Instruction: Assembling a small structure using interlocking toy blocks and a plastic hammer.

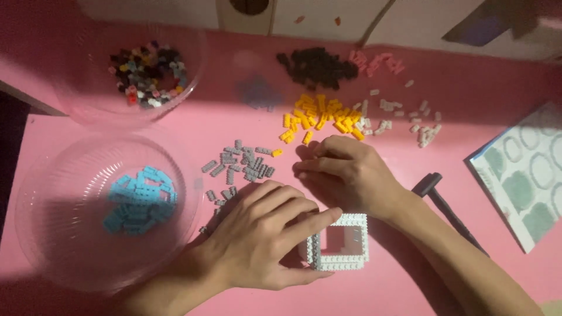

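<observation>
Head view: the left hand lies flat, fingers spread loosely against the white brick frame near the front of the pink bench. The right hand curls narrow just beyond it, by the grey bricks; whether it pinches one I cannot tell. Pressing sideways could split the frame's thin walls.

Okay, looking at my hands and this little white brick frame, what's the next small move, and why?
Probably pinch one brick with the right hand, since its fingertips rest on the table between the grey bricks and the yellow bricks. The left hand already steadies the white square frame, open on top, ready for a piece.
</observation>
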